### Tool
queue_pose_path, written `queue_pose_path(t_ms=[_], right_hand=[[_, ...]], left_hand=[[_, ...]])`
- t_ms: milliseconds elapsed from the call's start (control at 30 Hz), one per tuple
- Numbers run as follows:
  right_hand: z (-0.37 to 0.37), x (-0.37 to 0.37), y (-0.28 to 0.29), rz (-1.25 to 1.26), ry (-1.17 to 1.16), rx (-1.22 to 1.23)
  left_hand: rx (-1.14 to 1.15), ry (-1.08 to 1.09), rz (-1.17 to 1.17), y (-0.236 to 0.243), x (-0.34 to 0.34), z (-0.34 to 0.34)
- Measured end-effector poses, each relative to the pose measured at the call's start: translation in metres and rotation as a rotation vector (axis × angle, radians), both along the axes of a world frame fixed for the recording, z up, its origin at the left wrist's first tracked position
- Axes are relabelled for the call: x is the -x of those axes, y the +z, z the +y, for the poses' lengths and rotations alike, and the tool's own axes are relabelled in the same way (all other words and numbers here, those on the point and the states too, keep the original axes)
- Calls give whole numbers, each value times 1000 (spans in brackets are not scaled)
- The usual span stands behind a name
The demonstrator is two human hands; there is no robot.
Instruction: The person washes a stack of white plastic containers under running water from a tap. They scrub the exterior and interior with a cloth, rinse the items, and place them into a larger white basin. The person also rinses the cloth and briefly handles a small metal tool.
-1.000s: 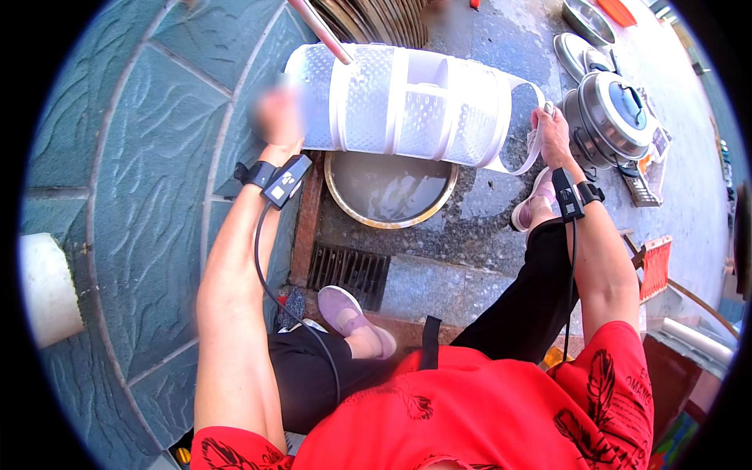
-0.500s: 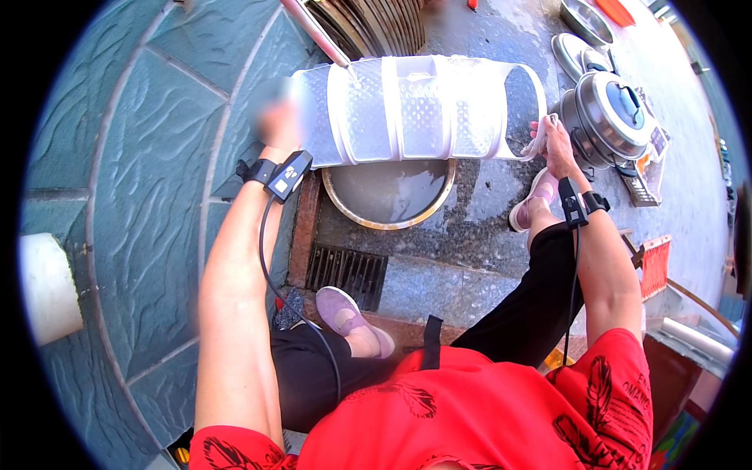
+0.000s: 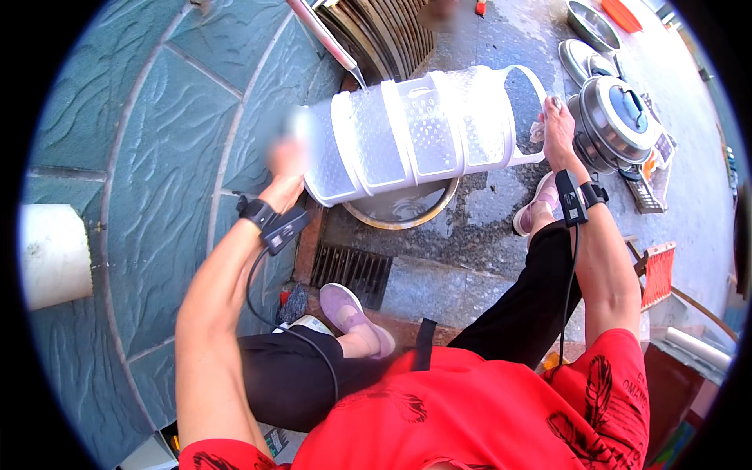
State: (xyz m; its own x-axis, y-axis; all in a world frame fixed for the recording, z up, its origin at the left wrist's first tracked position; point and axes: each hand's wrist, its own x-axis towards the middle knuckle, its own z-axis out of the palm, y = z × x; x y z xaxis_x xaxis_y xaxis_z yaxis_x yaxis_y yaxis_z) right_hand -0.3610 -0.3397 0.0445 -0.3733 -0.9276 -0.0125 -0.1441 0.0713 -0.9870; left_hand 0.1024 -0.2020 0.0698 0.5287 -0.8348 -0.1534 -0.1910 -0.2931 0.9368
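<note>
- A white perforated plastic basket (image 3: 423, 133) is held on its side in the air, above a round metal basin (image 3: 403, 210) that stands on the wet stone floor (image 3: 486, 204).
- The closed end of the basket is gripped by the left hand (image 3: 288, 160); the hand is blurred, so the exact finger placement cannot be told.
- The rim at the basket's open end is clasped by the right hand (image 3: 556, 129), with a small cloth (image 3: 537, 131) pressed between the fingers and the rim.
- A metal tap spout (image 3: 325, 39) is seen just above the basket, near its upper edge, with a thin stream of water meeting the plastic.
- A floor drain grate (image 3: 352, 270) lies just in front of the basin, beside a foot in a pink shoe (image 3: 356, 317).
- A round pot with a steel lid (image 3: 615, 121) stands on the floor just beyond the right hand, and steel bowls (image 3: 591, 27) lie farther off.
- A black strapped device is worn on each wrist.
</note>
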Motion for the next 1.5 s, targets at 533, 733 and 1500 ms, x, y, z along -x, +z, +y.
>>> queue_pose_path(t_ms=[533, 733, 1500], right_hand=[[10, -30, 24, 1108, 40, 389], [52, -157, 61, 1234, 967, 480], [-21, -221, 44, 1537, 1118, 224]], left_hand=[[-249, -90, 70, -50, -53, 55], [-148, -34, 88, -43, -43, 57], [-142, -92, -110, -44, -30, 72]])
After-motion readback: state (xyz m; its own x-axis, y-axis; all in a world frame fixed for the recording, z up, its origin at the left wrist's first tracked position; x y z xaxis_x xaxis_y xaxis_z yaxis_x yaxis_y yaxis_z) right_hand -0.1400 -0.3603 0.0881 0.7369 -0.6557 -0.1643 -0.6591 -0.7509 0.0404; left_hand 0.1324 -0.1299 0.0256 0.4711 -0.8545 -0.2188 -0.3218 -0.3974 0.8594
